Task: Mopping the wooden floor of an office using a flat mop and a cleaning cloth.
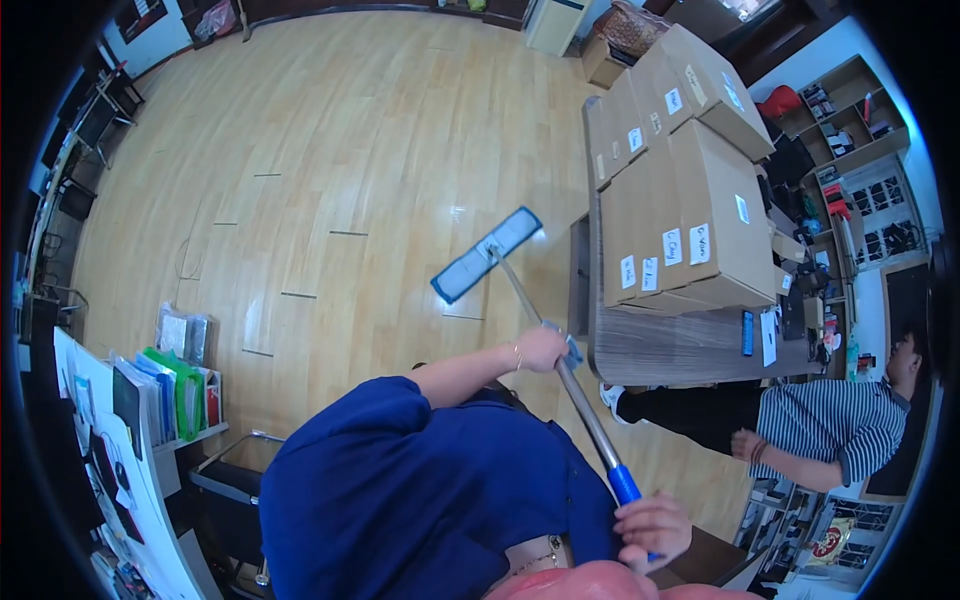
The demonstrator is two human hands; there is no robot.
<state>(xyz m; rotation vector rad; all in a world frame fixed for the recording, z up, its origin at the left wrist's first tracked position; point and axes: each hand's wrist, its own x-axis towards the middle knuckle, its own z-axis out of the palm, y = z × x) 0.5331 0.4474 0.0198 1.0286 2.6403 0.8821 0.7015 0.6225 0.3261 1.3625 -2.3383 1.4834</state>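
Gripping a mop (579, 402), both hands hold its pole (516, 290), which slants from the middle of the frame down to the lower right. The left hand (541, 350) wraps around the pole near the centre, just beside a blue collar (573, 350). The right hand (657, 528) curls its fingers about the blue grip (623, 485) at the near end, lower right. The mop head (462, 272), a flat rectangle edged in dark blue, lies tilted across the centre of the frame, on the wooden floor (350, 150).

At the right of centre, a dark surface (650, 345) carries stacked boxes (680, 190) with white labels, and a blue item (747, 333) and a paper (768, 336) lie near its lower right edge. Beside it, right of the frame, stands a person in a striped top (825, 425) and dark trousers. Lower left, upright folders (180, 390) stand near a black chair (225, 480). Shelves (845, 115) fill the upper right.
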